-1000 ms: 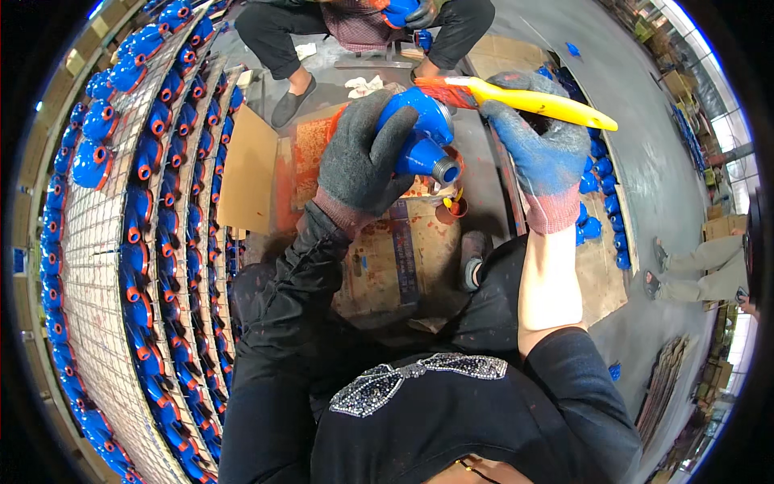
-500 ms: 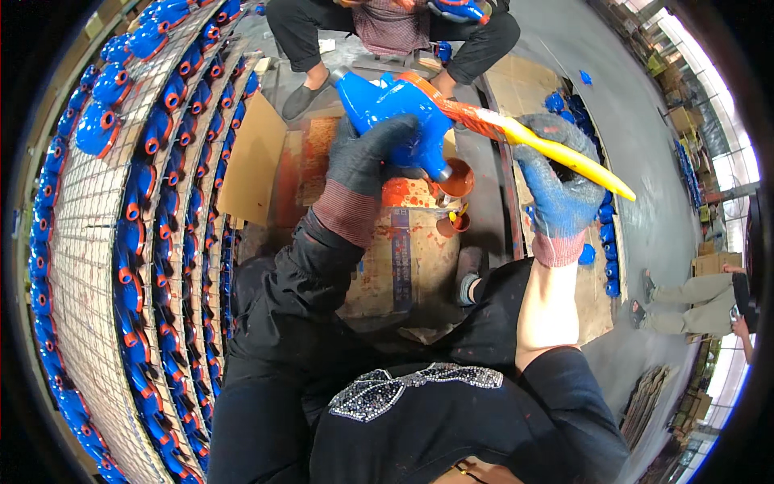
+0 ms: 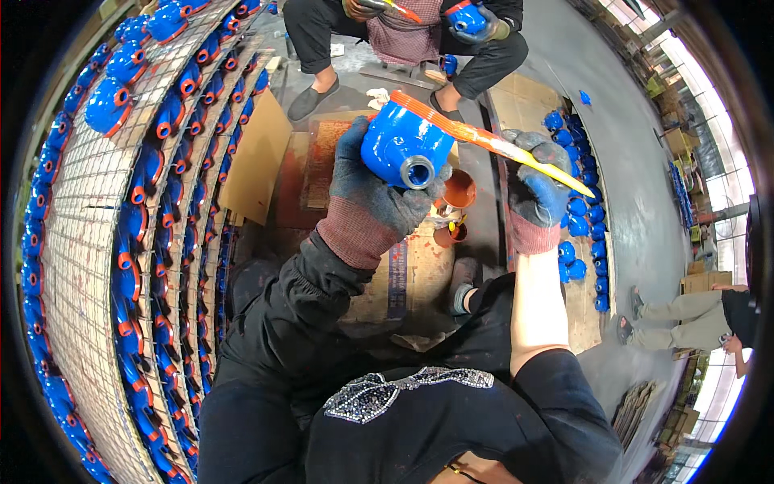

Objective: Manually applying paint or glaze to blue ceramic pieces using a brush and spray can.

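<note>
My left hand [image 3: 367, 194], in a dark work glove, is closed around a glossy blue cast housing [image 3: 393, 143] from below and the left. The round opening of its neck faces me. A paintbrush [image 3: 504, 148] with a yellow handle and an orange-smeared front part is gripped in my right hand [image 3: 535, 189], also gloved. The brush's orange end lies along the housing's far upper edge, where an orange-red band shows. Just below the housing stand a cup of orange-red paint [image 3: 460, 190] and a smaller cup [image 3: 448, 235], partly in shadow.
At my left rises a stacked mesh rack [image 3: 85, 234] full of blue housings with orange rims. Opposite sits a co-worker [image 3: 403, 36] holding a brush and a blue piece. More blue housings [image 3: 576, 206] lie on cardboard at right. Another person [image 3: 685, 319] stands at far right.
The blue housing has turned in my left hand, so its neck opening now faces me. My right hand and the brush have shifted left. The co-worker's hands now show more fully.
</note>
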Available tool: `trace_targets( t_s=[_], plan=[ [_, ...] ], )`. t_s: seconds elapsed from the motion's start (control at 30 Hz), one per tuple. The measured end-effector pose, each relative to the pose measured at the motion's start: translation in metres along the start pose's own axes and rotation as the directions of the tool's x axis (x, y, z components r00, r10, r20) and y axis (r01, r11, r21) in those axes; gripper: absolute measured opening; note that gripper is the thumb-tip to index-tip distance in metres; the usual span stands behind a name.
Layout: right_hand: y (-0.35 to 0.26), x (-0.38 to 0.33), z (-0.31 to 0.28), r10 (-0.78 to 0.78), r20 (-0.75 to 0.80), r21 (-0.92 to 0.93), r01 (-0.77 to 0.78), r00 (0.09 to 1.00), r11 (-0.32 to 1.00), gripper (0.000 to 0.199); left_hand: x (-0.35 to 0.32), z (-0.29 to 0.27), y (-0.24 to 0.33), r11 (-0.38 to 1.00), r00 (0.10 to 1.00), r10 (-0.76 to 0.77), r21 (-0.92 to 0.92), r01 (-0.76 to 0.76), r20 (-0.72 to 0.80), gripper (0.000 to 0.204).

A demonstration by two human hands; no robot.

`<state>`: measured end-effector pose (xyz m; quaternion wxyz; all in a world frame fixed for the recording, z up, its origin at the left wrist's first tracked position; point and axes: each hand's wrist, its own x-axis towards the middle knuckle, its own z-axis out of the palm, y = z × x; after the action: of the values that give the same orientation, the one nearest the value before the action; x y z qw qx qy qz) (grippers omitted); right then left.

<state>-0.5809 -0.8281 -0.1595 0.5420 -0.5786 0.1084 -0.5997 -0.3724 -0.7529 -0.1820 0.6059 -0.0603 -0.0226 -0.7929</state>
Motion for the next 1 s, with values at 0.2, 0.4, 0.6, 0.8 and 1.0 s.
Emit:
trace_targets(
  t_s=[0.2,0.4,0.6,0.8,1.0],
  plan=[
    [0.03,-0.006,-0.025,0.17,-0.064,0.291,-0.145,0.983,0.946,0.028,-0.007,0.004,0.002,0.997,0.999,-0.013,-0.069,0.017,0.047,0.065],
    [0.027,0.002,-0.012,0.196,-0.157,0.247,-0.153,0.968,0.957,0.028,-0.014,0.022,-0.003,0.981,0.992,0.012,0.193,0.012,-0.123,0.061],
    [0.0,0.009,0.008,0.145,-0.237,0.073,-0.131,0.961,0.989,0.027,0.005,-0.02,0.017,0.405,0.942,0.306,0.914,0.001,-0.137,0.054],
    [-0.006,0.003,0.011,0.108,-0.243,-0.476,-0.216,0.964,0.853,0.025,-0.002,-0.021,-0.006,-0.793,0.813,0.349,0.609,-0.009,0.466,0.065],
    [-0.013,-0.001,0.017,0.186,-0.047,-0.699,-0.165,0.982,0.696,0.025,-0.006,-0.013,-0.006,-0.902,0.879,0.272,0.421,0.092,0.391,0.059]
  ],
)
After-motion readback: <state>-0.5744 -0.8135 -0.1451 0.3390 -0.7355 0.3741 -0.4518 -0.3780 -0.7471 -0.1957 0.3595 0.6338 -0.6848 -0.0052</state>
